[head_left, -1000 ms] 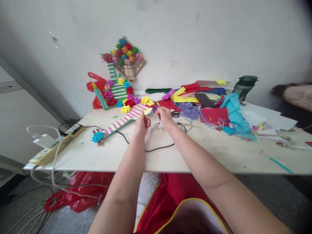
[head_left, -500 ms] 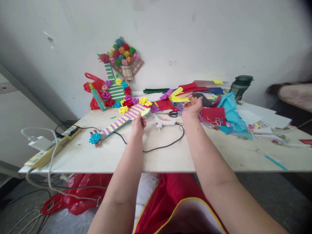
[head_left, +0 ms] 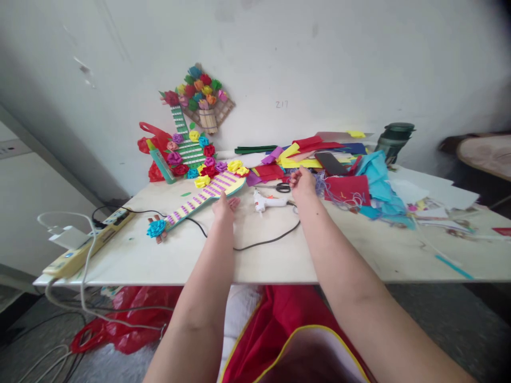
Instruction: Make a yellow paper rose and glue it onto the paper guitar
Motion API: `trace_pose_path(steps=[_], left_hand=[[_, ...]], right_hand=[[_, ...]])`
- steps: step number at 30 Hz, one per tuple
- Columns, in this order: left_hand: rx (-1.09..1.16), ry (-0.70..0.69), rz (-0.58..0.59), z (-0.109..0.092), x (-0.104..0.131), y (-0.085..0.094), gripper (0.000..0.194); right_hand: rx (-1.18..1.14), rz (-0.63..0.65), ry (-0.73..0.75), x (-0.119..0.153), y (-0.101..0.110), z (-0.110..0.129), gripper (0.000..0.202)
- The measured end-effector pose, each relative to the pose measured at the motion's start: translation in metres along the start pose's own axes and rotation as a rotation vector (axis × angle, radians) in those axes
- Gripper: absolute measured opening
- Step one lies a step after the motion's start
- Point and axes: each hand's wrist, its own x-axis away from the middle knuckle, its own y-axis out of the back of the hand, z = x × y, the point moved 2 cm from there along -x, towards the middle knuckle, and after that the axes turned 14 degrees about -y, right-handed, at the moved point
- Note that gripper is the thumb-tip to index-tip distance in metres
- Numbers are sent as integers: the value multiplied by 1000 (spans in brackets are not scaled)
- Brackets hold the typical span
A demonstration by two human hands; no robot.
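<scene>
A guitar-shaped craft piece [head_left: 203, 198] lies slanting on the table. It is pale yellow with purple strips, yellow flowers at its wide end and a blue flower at its narrow end. My left hand [head_left: 225, 207] is beside its lower edge, open, thumb raised and fingers stretched to the right. Further right, my right hand [head_left: 303, 185] hovers near the scissors [head_left: 283, 187], its fingers loosely curled and slightly apart; I see nothing in them. Between the hands sits a white glue gun [head_left: 269, 202], its black cord curving across the table.
A green guitar craft [head_left: 181, 122] with flowers leans at the back beside a glue bottle [head_left: 161, 162]. Coloured paper [head_left: 347, 189], a dark phone [head_left: 331, 163] and a green bottle [head_left: 395, 141] stand or lie rightward. A power strip [head_left: 91, 242] runs along the left edge.
My right hand has moved left and slightly down, uncovering the phone. My left hand has come off the craft piece's edge, and its fingers have straightened.
</scene>
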Motion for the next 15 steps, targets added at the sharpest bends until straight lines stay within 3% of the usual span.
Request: trace_pose_path(steps=[10, 15], left_hand=[[-40, 20, -135, 3, -24, -7, 24], [-15, 67, -68, -2, -31, -7, 17]], right_hand=[[66, 38, -16, -3, 0, -7, 34], [76, 32, -27, -5, 0, -9, 33]])
